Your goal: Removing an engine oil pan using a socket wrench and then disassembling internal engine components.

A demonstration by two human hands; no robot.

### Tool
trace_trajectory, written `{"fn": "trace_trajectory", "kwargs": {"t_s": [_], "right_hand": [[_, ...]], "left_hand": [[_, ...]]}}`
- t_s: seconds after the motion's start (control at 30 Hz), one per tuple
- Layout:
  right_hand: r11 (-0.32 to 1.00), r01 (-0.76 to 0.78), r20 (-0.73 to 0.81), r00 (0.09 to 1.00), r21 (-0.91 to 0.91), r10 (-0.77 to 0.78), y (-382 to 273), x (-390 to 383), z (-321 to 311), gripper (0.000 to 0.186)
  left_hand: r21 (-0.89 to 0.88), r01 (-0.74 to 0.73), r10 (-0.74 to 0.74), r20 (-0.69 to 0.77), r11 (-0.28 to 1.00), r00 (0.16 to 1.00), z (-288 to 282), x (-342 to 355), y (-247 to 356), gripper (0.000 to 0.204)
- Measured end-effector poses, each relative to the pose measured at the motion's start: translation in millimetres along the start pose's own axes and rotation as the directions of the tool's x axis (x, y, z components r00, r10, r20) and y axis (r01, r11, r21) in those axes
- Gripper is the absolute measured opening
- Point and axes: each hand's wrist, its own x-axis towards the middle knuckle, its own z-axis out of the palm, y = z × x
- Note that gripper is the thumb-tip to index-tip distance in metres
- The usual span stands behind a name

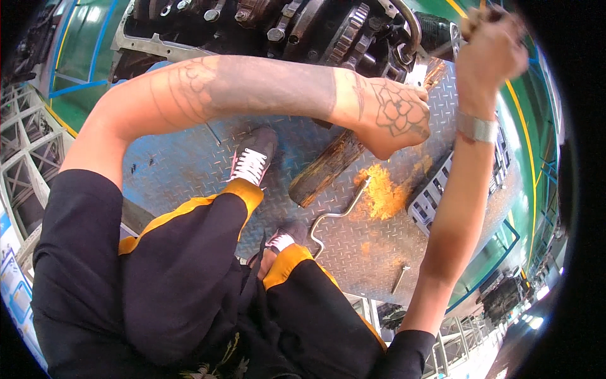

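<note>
Head view: engine (303,35) with its inner parts exposed, along the top edge, beyond the outstretched left arm. Left hand (396,119) by the engine's near right corner, fingers curled under, back of hand up; cannot tell what, if anything, it grips. Right hand (495,57) raised off to the right, blurred, apparently curled near something dark; grip and object unreadable.

Risks, as judged: a slip or hard swing by the right could catch the left's knuckles, the two being near each other. Loose orange powder (382,192) on the tread-plate platform (196,167) might steal footing. Bent rod (341,215) lies just beside one shoe (287,235); stepping back could roll it. Timber (328,167), a trip hazard.
</note>
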Motion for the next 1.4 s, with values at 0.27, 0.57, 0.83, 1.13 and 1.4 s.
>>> {"fn": "trace_trajectory", "kwargs": {"t_s": [0.27, 0.57, 0.83, 1.13, 1.4], "right_hand": [[0.49, -0.356, -0.159, 0.903, -0.795, 0.399, 23.7, -66.3, -66.2, 0.034], [0.7, -0.595, -0.124, 0.79, -0.394, 0.601, 75.8, -92.4, -26.7, 0.051], [0.622, -0.673, -0.28, 0.736, -0.399, 0.616, 63.5, -108.8, -37.9, 0.027], [0.704, -0.628, -0.503, 0.749, -0.332, 0.431, 1.6, -211.4, -109.4, 0.039], [0.764, -0.644, -0.888, 0.323, 0.047, 0.327, -39.8, -437.2, -67.7, 0.036]], "left_hand": [[-0.014, -0.016, 0.014, -0.126, 1.0, 0.992, -32.6, -27.8, -3.7, 0.029], [0.601, 0.455, -0.608, 0.066, 0.657, 0.791, -171.7, -98.0, -109.9, 0.029], [0.725, 0.206, -0.277, -0.021, 0.657, 0.961, -171.4, -79.9, -80.2, 0.023], [0.071, -0.009, 0.025, -0.229, 0.997, 0.973, -102.9, -26.6, -31.7, 0.023], [0.484, -0.31, 0.15, 0.341, 0.818, 0.928, -6.7, 70.8, 102.3, 0.018]]}}
